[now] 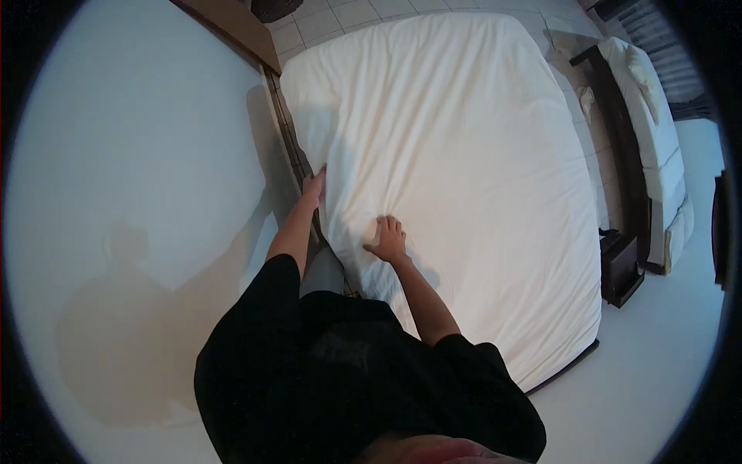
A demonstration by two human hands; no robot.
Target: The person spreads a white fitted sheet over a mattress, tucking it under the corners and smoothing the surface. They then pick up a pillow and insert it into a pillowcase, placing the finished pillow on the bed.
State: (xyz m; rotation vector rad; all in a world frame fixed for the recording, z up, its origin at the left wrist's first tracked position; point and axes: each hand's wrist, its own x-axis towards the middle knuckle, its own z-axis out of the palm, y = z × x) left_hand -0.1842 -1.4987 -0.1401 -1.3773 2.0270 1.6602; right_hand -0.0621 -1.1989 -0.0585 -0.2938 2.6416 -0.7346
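Head view: white sheet [464, 170] covers the large bed in the centre, creased in long folds, most of them on its left half. Left hand [314, 188] is at the sheet's left edge, on the side facing the pale wall [131, 170]; fingers partly hidden, cannot tell whether they grip the cloth. Right hand [389, 243] rests on top of the sheet near its lower left, open, fingers spread, holding nothing. Right of the bed: dark nightstand [623, 267] and second bed [663, 155], both well apart from the hands
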